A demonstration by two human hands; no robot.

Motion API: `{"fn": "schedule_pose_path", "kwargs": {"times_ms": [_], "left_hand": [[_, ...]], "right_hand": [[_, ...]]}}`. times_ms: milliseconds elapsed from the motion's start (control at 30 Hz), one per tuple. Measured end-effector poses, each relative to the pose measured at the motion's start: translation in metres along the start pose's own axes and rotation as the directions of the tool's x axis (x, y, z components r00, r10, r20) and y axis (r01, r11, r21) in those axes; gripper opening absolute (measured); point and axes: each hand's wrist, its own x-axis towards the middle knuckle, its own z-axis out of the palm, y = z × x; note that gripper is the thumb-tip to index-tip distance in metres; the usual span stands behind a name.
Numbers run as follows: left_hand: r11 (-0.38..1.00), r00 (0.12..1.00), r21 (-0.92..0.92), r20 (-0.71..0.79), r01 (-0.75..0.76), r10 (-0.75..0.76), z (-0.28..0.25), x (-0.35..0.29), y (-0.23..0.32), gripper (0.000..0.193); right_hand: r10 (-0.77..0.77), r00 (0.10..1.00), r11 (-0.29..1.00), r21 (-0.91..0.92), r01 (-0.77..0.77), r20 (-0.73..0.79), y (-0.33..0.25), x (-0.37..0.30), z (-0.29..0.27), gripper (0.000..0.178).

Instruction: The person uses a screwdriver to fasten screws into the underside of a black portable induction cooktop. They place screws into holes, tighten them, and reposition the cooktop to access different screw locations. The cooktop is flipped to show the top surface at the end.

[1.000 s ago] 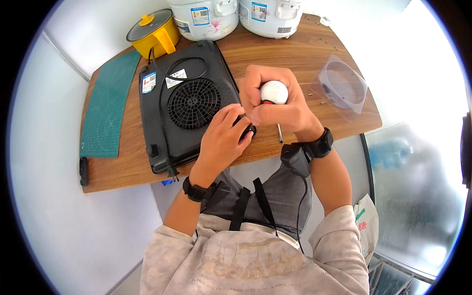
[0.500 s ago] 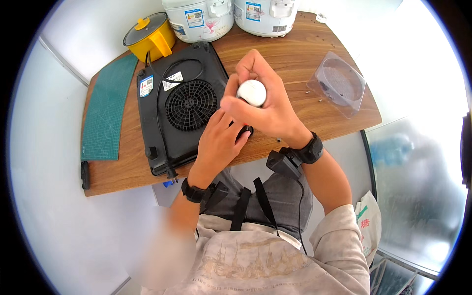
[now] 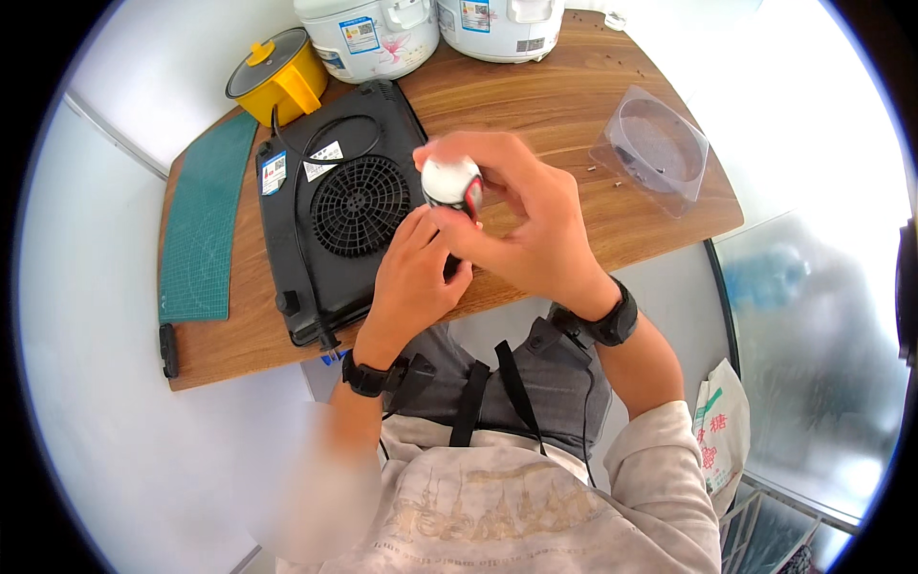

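Observation:
Over the table's near edge, my right hand (image 3: 535, 215) has its thumb and fingers curled round a round white-topped object (image 3: 449, 180) with a red and black side. Its kind does not show clearly, and motion blurs it a little. My left hand (image 3: 416, 273) is closed just below, wrapped round the lower dark part, which is mostly hidden by the fingers. To the left of both hands lies a black induction cooker (image 3: 277, 225) with its underside up, showing a round fan grille (image 3: 360, 206). Its black power cord (image 3: 304, 249) lies looped across it.
A green cutting mat (image 3: 203, 230) lies at the left of the wooden table (image 3: 521, 100). At the back stand a yellow lidded pot (image 3: 282, 86) and two white rice cookers (image 3: 368, 43). A clear plastic tray (image 3: 660, 148) sits at the right, with small dark bits beside it.
My right hand has turned and shifted left with the white top, which now tilts and shows its red and black side. My left hand stays closed beneath it.

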Motion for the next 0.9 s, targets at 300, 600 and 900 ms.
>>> {"fn": "schedule_pose_path", "kwargs": {"times_ms": [300,600,900], "left_hand": [[0.995,0.981,-0.040,-0.166,0.090,-0.095,0.005,0.001,0.005,0.032],[0.997,0.993,0.081,-0.119,0.000,0.010,0.005,0.000,0.000,0.030],[0.969,0.992,0.245,-0.127,0.008,0.024,0.012,0.001,0.000,0.029]], "right_hand": [[-0.203,0.979,0.923,-0.330,0.199,0.024,-0.010,0.008,-0.002,0.034],[0.002,0.998,1.000,0.003,-0.002,0.056,-0.001,0.006,0.006,0.044],[0.000,0.996,1.000,-0.012,-0.001,-0.089,0.024,0.004,0.018,0.050]]}}
